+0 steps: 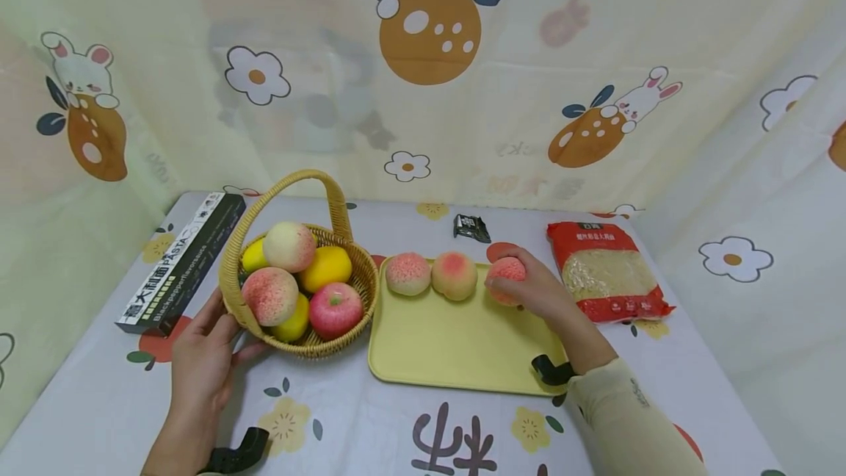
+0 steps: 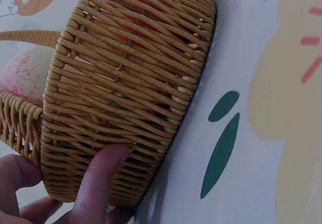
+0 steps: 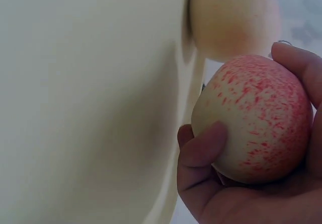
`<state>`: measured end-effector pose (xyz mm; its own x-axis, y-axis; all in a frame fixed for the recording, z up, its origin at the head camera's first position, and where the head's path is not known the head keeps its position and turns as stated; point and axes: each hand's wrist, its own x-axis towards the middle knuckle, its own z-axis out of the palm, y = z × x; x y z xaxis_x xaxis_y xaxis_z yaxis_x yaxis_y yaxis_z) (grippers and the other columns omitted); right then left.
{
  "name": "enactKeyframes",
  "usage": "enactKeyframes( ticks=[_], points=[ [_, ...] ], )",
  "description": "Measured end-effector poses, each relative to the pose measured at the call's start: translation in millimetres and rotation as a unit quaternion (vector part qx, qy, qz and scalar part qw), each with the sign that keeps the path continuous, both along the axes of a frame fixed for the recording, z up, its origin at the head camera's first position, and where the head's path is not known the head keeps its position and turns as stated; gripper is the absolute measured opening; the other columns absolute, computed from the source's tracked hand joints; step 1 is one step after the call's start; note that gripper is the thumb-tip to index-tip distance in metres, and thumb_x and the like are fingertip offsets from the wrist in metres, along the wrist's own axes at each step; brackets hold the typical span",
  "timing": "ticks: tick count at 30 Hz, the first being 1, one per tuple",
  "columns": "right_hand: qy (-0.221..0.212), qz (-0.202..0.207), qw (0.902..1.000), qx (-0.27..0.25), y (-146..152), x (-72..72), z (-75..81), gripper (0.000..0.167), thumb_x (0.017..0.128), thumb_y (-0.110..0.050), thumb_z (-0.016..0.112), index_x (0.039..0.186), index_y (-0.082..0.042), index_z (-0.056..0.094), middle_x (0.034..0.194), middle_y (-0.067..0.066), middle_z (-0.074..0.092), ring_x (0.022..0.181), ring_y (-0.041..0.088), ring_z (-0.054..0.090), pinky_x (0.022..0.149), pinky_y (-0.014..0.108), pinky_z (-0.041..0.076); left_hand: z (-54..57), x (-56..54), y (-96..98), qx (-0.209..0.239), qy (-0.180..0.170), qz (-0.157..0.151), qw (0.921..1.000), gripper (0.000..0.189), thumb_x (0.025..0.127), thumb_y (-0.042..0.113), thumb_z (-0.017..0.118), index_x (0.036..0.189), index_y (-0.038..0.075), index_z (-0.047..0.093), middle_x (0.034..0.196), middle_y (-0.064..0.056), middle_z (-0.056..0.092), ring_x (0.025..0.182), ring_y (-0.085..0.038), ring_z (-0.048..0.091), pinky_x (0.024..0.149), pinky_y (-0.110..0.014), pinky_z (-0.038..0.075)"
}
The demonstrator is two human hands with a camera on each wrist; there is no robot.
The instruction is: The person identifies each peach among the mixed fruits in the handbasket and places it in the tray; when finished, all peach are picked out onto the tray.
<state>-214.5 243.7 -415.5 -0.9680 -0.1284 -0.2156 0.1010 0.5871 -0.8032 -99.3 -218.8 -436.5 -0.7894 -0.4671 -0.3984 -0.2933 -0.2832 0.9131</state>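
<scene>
My left hand [image 1: 203,362] holds the lower left side of a wicker basket [image 1: 316,350]. In the left wrist view, its thumb [image 2: 103,178] presses the woven wall while the fingers reach around the side. Inside the basket are two pale peaches [image 1: 288,247] with red speckles, a pink apple [image 1: 335,310] and several yellow fruits [image 1: 327,268]. Over the right end of a yellow tray [image 1: 449,347], my right hand [image 1: 548,291] grips a speckled peach [image 3: 259,118] between thumb and fingers. Two more peaches [image 1: 407,274] sit side by side along the tray's back left edge.
A black-and-white pasta box [image 1: 192,263] lies left of the basket. Right of the tray is a red bag of noodles [image 1: 604,270]. Behind the tray lies a small black packet [image 1: 471,227]. A patterned curtain [image 1: 317,123] hangs along the table's back edge.
</scene>
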Motion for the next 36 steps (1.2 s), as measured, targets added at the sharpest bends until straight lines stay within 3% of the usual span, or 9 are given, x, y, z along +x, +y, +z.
enactKeyframes(
  ticks=[8, 14, 19, 27, 36],
  points=[
    [0.014, 0.008, 0.9995, 0.027, 0, -6.2, -8.9, 0.061, 0.097, -0.040, 0.075, 0.146, -0.016, 0.048, 0.122, 0.015, 0.063, 0.102, 0.027, 0.060, 0.074, 0.029, 0.054, -3.0, -0.8, 0.6, -0.004, -0.008, -0.007, 0.9999, 0.056, 0.108, 0.020, 0.055, 0.155, 0.048, 0.046, 0.169, 0.004, 0.041, 0.117, -0.010, 0.064, 0.072, -0.033, 0.068],
    [0.030, 0.014, 0.9958, 0.085, 0, -7.1, -11.7, 0.061, 0.098, -0.044, 0.072, 0.147, -0.016, 0.049, 0.132, 0.016, 0.063, 0.112, 0.030, 0.060, 0.085, 0.030, 0.052, -1.9, -0.2, 1.6, -0.005, -0.015, -0.011, 0.9998, 0.056, 0.108, 0.020, 0.055, 0.155, 0.050, 0.046, 0.169, 0.004, 0.041, 0.119, -0.012, 0.063, 0.072, -0.033, 0.068],
    [0.038, 0.021, 0.9941, 0.099, 0, -6.4, -11.2, 0.061, 0.099, -0.044, 0.070, 0.148, -0.015, 0.049, 0.135, 0.017, 0.063, 0.114, 0.031, 0.060, 0.089, 0.032, 0.051, -1.0, 0.5, 2.3, -0.002, -0.015, -0.009, 0.9998, 0.056, 0.108, 0.020, 0.054, 0.155, 0.049, 0.047, 0.168, 0.004, 0.042, 0.115, -0.009, 0.065, 0.072, -0.033, 0.068],
    [0.037, 0.031, 0.9902, 0.131, -2, -4.2, -5.6, 0.062, 0.105, -0.052, 0.059, 0.150, -0.012, 0.046, 0.140, 0.020, 0.061, 0.121, 0.036, 0.058, 0.103, 0.048, 0.054, 0.2, 0.1, 2.6, -0.009, -0.014, -0.010, 0.9998, 0.055, 0.108, 0.021, 0.055, 0.155, 0.049, 0.047, 0.168, 0.004, 0.042, 0.116, -0.010, 0.064, 0.072, -0.033, 0.068],
    [0.038, 0.030, 0.9894, 0.137, -2, -0.6, 3.7, 0.069, 0.104, -0.055, 0.058, 0.155, -0.011, 0.044, 0.153, 0.020, 0.054, 0.135, 0.041, 0.052, 0.116, 0.061, 0.048, 0.0, -0.5, 1.8, -0.016, -0.017, 0.000, 0.9997, 0.054, 0.108, 0.022, 0.055, 0.153, 0.050, 0.047, 0.168, 0.003, 0.043, 0.124, -0.014, 0.060, 0.071, -0.033, 0.068]
  ],
)
